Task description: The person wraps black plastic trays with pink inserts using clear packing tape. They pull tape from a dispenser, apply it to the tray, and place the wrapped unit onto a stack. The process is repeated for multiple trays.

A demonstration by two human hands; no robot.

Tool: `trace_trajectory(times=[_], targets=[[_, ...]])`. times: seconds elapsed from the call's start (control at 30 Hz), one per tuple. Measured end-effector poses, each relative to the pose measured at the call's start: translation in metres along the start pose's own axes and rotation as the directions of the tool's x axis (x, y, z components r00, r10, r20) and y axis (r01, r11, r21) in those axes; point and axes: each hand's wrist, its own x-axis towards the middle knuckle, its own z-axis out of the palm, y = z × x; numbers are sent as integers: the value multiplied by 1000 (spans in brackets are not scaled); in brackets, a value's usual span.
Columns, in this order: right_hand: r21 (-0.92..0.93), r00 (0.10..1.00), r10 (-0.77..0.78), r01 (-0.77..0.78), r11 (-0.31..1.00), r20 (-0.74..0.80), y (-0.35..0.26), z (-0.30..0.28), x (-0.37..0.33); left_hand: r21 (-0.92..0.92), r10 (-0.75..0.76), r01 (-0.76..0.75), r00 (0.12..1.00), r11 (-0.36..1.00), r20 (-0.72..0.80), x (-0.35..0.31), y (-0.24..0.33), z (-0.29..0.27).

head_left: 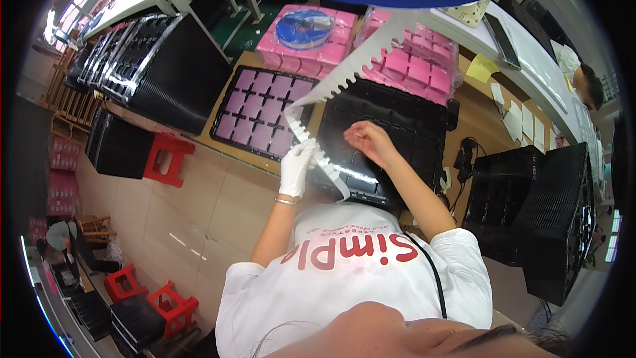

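Note:
My left hand, in a white glove, is closed on a long white notched strip. The strip runs from the far table edge down through the fingers, and its lower end hangs close to my shirt. My right hand is bare, its fingers curled together above a glossy black tray. What the right fingers pinch, if anything, is too small to make out. Left of the black tray lies another black tray with pink-purple square pieces in its compartments.
Pink blocks with a blue roll on top sit at the back, beside bagged pink blocks. Black tray stacks stand left, others right. A red stool is on the floor. Another person is lower left.

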Motion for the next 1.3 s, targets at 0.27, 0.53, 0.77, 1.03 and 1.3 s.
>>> trace_trajectory(times=[0.27,0.53,0.77,1.03,1.3], targets=[[-867,985,-174,83,492,-5,55,40,-55,60,-13,14,999,998,-31,-12,10,-1],[-858,977,-205,153,490,58,62,46,-63,9,26,-26,996,1000,-88,-12,4,-10],[-826,868,-339,469,313,364,39,53,-60,67,70,-60,985,996,-160,-11,-14,-31],[-942,891,-307,329,-74,335,61,38,-32,70,66,-54,983,996,-170,-14,-19,-48],[-971,894,-384,237,-36,233,69,41,-31,75,65,-55,988,996,-142,-12,-32,-52]])
